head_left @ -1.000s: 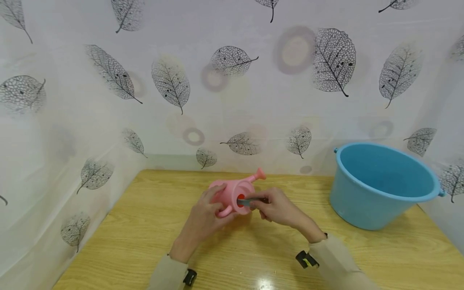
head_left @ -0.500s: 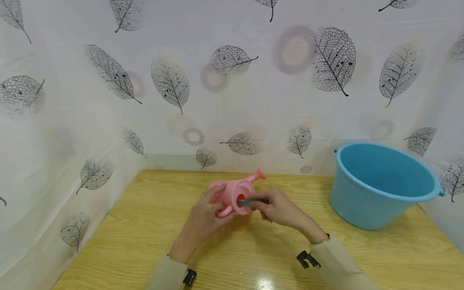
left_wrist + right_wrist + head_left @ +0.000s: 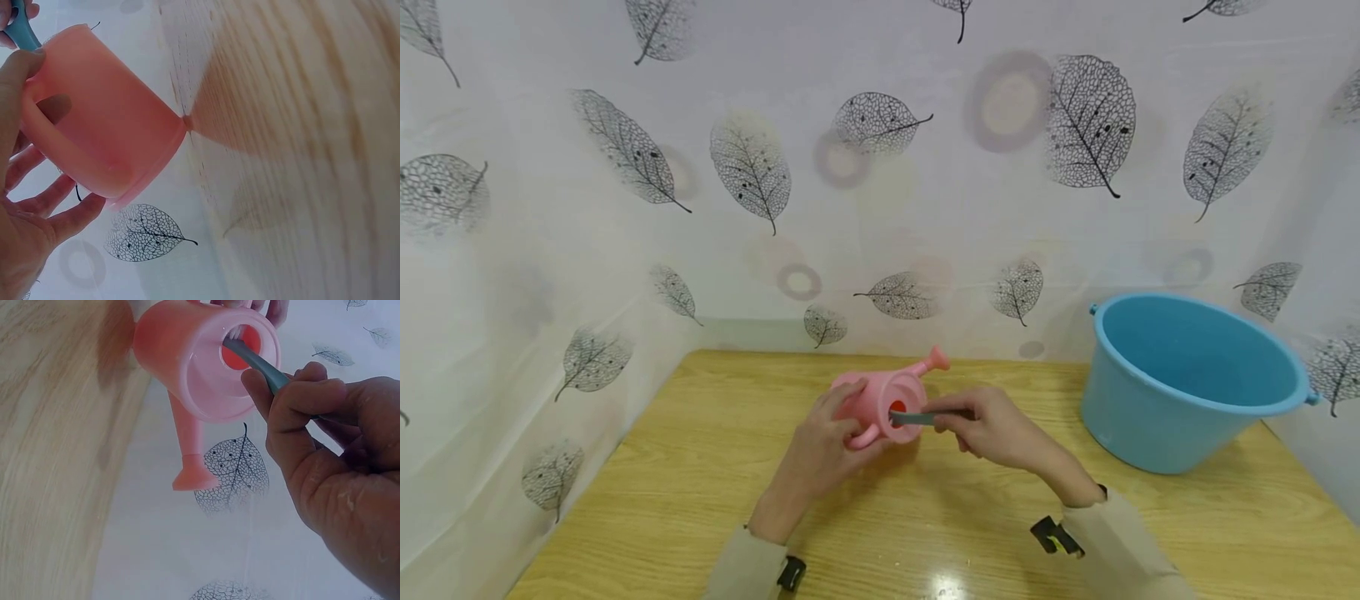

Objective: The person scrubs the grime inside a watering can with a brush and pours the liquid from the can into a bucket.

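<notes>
My left hand (image 3: pixel 826 442) grips a pink toy watering can (image 3: pixel 867 405) by its body and curved handle, tilted so its round mouth faces right. The left wrist view shows the handle (image 3: pixel 69 147) between thumb and fingers, with the can's base edge at the tabletop. My right hand (image 3: pixel 988 423) pinches a grey-blue toothbrush (image 3: pixel 917 419) by its handle. In the right wrist view the toothbrush's white bristles (image 3: pixel 236 332) are at the inner opening of the can, against its reddish inside. The can's spout (image 3: pixel 190 440) points away from me.
A large light-blue bucket (image 3: pixel 1176 442) stands at the right on the wooden table (image 3: pixel 700 500). Behind the table and along its left side hangs a whitish sheet (image 3: pixel 880 225) printed with dark leaves.
My right hand has drawn back to the right with the toothbrush, and more of its handle shows outside the can. The left hand and the watering can stay in place.
</notes>
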The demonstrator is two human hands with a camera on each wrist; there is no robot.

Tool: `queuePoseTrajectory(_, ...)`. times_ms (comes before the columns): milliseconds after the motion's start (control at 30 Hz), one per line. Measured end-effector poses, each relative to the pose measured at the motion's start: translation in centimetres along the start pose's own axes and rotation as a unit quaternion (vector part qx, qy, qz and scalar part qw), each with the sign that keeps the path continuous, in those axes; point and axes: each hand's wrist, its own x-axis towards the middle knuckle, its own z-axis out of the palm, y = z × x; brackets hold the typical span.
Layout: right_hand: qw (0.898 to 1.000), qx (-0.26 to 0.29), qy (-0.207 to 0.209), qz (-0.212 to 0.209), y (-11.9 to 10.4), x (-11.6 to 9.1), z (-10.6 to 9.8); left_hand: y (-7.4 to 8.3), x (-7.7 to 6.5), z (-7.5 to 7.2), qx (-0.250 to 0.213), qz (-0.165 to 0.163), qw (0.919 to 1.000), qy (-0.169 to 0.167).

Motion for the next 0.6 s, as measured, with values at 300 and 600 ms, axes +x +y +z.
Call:
queuePoseTrajectory(300, 0.998, -0.052, 0.015, -0.022, -0.46, -0.27, -0.36, -0.23, -0.10, 0.13, -0.003, 0.003, 1.0000, 0.004)
queuePoseTrajectory(600, 0.987, -0.126, 0.033, -0.098, -0.67, 0.52, 0.44, -0.12, -0.08, 0.11, 0.002, 0.004, 1.0000, 0.001)
